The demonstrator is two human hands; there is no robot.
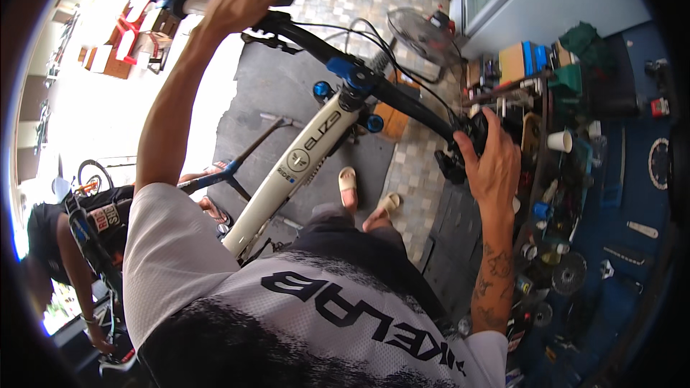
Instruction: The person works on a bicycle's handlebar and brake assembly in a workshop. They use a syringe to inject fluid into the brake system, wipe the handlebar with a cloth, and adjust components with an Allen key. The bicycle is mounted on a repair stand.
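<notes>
- We see the black handlebar (402,97) running from eleven o'clock down to three o'clock across the middle of the view, clamped by a blue stem (350,72) over a cream bicycle frame (295,172) that slopes toward seven o'clock.
- Our left hand (241,1) is wrapped shut over the left grip at twelve o'clock, arm stretched out; our right hand (492,165) is curled closed around the right grip at three o'clock, beside the brake lever. Holding both ends likely keeps the bars steady and square.
- The frame carries a round dark badge and a long dark label on its cream tube.
- Beneath the bike lies a grey mat (266,93) on the tiled floor, where our sandalled feet (366,194) stand at six o'clock.
- At two o'clock a small fan (424,36) sits on the floor near a pale cabinet.
- At three to four o'clock a blue table (632,194) holds tools, an orange and a blue box, a white cup (560,141) and round discs.
- At eight o'clock another person (72,237) in a dark printed shirt bends over.
</notes>
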